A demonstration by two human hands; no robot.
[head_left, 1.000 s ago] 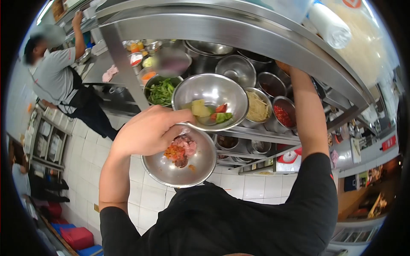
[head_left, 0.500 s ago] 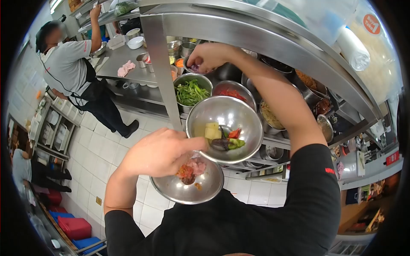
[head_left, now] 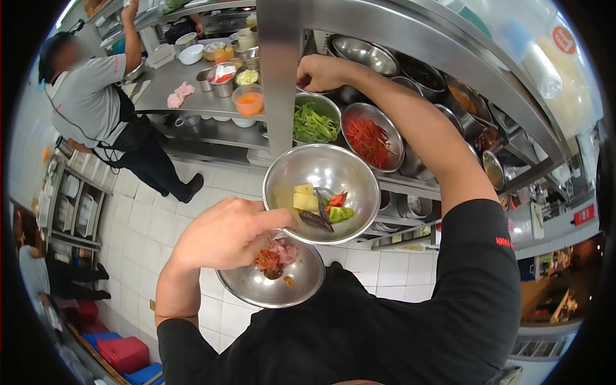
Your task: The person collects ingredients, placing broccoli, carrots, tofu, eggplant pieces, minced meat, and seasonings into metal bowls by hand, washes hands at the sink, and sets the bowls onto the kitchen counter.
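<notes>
My left hand (head_left: 224, 234) is closed on the rims of two steel mixing bowls, one partly above the other. The upper bowl (head_left: 356, 167) contains yellow chunks, a dark strip, and red and green pepper pieces. In the lower bowl (head_left: 301, 292) lie pink raw meat and reddish-brown seasoning. My right hand (head_left: 324, 72) reaches across to the counter, fingers curled down beside the steel post; the fingertips and anything in them are hidden. Just below it are a container of green vegetable strips (head_left: 316, 122) and a bowl of red pepper strips (head_left: 371, 142).
A steel post (head_left: 280, 83) and overhead shelf frame the ingredient counter. A co-worker (head_left: 96, 96) stands at the left counter with an arm raised. Orange liquid fills a plastic tub (head_left: 248, 101) near the post. Red and blue bins (head_left: 125, 354) stand lower left.
The view has shifted, revealing more red pepper strips and the tub of orange liquid. My right hand has gone from above a bowl of purple pieces to partly behind the post. My left keeps both bowls.
</notes>
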